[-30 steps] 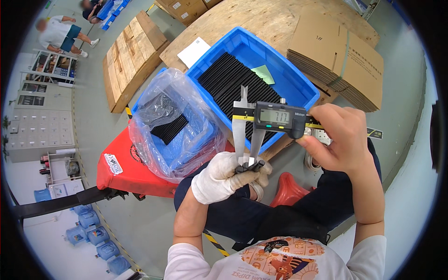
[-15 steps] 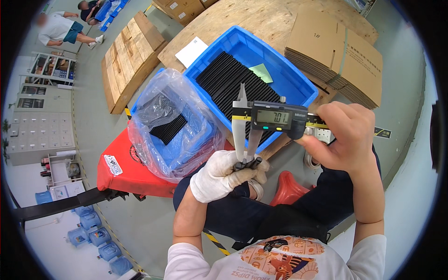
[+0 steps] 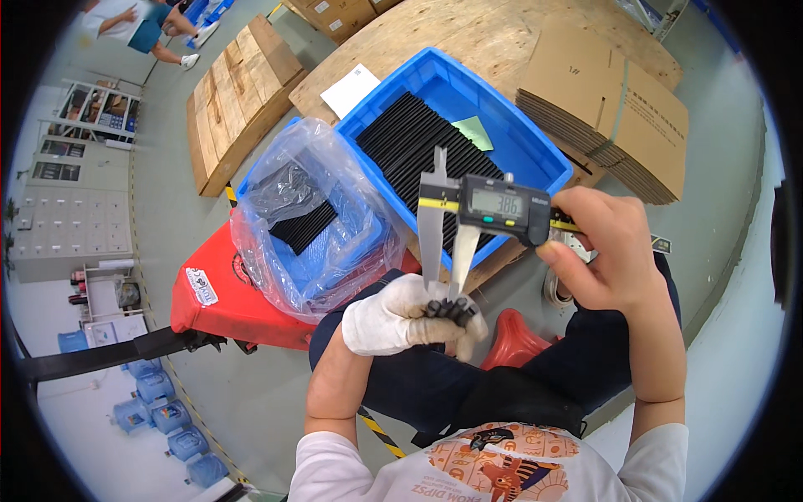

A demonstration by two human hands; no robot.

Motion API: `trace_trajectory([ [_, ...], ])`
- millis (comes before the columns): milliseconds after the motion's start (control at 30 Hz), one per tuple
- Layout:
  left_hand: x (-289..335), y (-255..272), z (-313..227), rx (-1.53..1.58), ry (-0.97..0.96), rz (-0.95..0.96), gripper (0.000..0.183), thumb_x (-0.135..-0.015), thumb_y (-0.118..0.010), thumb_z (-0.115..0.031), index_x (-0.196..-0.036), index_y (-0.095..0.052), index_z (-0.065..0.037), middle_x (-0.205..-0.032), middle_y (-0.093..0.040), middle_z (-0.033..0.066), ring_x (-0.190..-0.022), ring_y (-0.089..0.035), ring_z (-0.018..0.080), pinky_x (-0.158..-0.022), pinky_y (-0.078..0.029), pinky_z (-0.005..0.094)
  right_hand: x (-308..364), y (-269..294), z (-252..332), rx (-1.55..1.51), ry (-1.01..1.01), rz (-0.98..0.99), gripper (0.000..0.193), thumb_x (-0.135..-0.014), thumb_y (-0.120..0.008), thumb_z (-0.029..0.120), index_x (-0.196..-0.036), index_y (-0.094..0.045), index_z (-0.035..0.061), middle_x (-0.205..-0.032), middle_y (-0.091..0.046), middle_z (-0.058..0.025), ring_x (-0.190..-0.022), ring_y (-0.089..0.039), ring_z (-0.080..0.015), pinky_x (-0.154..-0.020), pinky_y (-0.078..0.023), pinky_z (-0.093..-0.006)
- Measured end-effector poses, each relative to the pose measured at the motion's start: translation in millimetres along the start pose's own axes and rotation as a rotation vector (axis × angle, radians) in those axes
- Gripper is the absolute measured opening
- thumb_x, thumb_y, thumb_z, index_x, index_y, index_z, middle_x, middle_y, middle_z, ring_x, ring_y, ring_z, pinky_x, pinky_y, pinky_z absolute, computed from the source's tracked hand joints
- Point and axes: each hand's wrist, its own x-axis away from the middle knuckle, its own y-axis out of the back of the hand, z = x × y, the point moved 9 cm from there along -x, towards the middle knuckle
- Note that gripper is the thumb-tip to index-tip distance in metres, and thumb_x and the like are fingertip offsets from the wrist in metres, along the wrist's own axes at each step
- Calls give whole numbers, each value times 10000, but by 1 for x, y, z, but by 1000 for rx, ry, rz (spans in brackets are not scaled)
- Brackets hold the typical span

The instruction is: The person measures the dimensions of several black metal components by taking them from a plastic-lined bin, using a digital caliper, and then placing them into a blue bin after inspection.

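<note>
My left hand (image 3: 381,320), in a white glove, is closed around several short black rods (image 3: 452,309), their ends pointing up. My bare right hand (image 3: 615,251) grips the slide end of a digital caliper (image 3: 499,206), thumb underneath. The caliper's long jaws reach down to the rods and stand apart; whether both touch a rod is too small to tell. Behind the caliper, a large blue bin (image 3: 464,82) holds rows of black rods (image 3: 410,134) and a pale green paper slip (image 3: 474,132). Left of it, a plastic-lined blue bin holds a smaller batch of black rods (image 3: 305,227).
A red pallet jack (image 3: 226,293) lies at the left, near the lined bin. Strapped flat cardboard (image 3: 585,92) is stacked at the right on a wooden board (image 3: 368,42). A wooden pallet (image 3: 238,100) and another person (image 3: 150,33) are farther left. A red stool (image 3: 512,335) is by my legs.
The caliper's jaws are wider apart and its display reading differs. My right hand has shifted slightly left and down. More rod ends show in my left hand. The person at the far left has moved.
</note>
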Motion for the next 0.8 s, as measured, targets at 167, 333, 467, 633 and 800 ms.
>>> trace_trajectory([
  [167,4,-19,3,226,21,221,214,-835,-589,-171,-902,-586,32,-717,-614,90,-670,-598,150,-663,-459,251,1,-13,3,-55,26,65,257,-682,-647,258,-745,-531,38,-556,-486,-75,-463,-494,-241,-403,-354,-300],
  [333,6,-26,6,258,51,326,239,-832,-595,-184,-911,-578,40,-712,-607,98,-663,-602,149,-635,-463,256,0,-17,6,-74,32,107,265,-684,-642,284,-728,-531,47,-544,-475,-69,-456,-485,-241,-397,-345,-301],
  [467,8,-30,10,308,63,358,242,-829,-599,-173,-921,-572,50,-789,-607,111,-645,-604,150,-606,-468,258,1,-20,4,-69,22,129,293,-661,-657,316,-679,-521,58,-508,-453,-63,-429,-467,-235,-383,-329,-302],
  [633,7,-33,8,306,55,388,183,-815,-599,-97,-922,-574,49,-824,-606,116,-636,-604,155,-601,-469,258,1,-18,3,-44,19,121,325,-644,-666,344,-626,-501,65,-474,-426,-59,-407,-453,-228,-371,-315,-300],
  [800,9,-29,10,221,99,368,148,-797,-595,-47,-902,-577,56,-772,-611,117,-648,-604,163,-625,-475,274,-1,-17,8,-22,57,75,349,-656,-655,363,-588,-464,78,-474,-438,-58,-403,-460,-238,-368,-318,-304],
])
